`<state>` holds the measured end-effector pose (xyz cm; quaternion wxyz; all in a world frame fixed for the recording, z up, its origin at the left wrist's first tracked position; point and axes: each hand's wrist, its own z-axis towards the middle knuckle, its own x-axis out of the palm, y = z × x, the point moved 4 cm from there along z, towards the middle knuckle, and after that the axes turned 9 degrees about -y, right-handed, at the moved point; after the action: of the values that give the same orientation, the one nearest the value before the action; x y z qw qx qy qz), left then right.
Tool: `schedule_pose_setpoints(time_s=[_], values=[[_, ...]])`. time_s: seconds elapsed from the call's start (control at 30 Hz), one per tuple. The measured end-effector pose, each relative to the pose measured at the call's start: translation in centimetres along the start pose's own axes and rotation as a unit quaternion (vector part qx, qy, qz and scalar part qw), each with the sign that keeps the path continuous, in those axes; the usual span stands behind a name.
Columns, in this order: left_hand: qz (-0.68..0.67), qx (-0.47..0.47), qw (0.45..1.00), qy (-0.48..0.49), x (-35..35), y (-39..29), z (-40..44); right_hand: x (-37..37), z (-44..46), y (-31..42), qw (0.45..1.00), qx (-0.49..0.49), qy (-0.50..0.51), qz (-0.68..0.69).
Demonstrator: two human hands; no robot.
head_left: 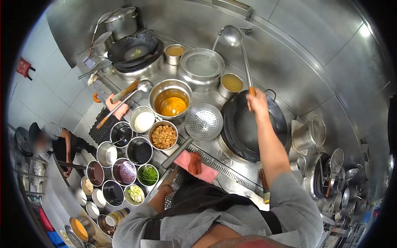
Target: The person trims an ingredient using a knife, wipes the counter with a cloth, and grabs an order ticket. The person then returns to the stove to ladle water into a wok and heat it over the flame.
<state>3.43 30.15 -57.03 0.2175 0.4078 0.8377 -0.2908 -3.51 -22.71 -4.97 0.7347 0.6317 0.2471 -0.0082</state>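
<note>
My right hand [257,101] is closed around the wooden handle of a long metal ladle [245,62]. The ladle's bowl is raised toward the back wall, near a tap. Below that hand a black wok [248,128] sits on the burner, its inside dark. My left hand [167,185] is low beside my apron, under the counter's front edge, and its fingers cannot be made out. Closest to it are a pink cloth [206,170] and the handle of a perforated strainer [203,122] lying flat on the counter.
A steel pot of orange oil [170,106] stands left of the strainer. Several ingredient bowls, one with fried brown pieces [163,137], fill the left side. Another wok [133,47] sits at back left; pots and strainers [310,132] are at right. A person [58,140] is at far left.
</note>
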Motion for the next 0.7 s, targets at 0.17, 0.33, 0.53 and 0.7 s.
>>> schedule_pose_setpoints(time_s=[0.17, 0.33, 0.53, 0.7], values=[[-0.037, -0.050, 0.996, -0.066, 4.5, 2.2, -1.7, 6.2, 10.1, 6.9, 0.989, -0.061, -0.061, -0.119], [-0.119, -0.119, 0.986, 0.002, 5.4, 3.0, -4.5, 3.2, 10.8, 5.3, 0.991, -0.067, -0.078, -0.084], [-0.024, 0.002, 0.996, 0.081, 5.8, 2.2, -2.3, -13.6, -3.3, -4.3, 0.988, -0.012, -0.148, -0.044], [-0.009, -0.035, 0.999, 0.036, 0.3, -1.4, -0.2, -27.4, -18.0, -14.9, 0.921, 0.068, -0.231, -0.306]])
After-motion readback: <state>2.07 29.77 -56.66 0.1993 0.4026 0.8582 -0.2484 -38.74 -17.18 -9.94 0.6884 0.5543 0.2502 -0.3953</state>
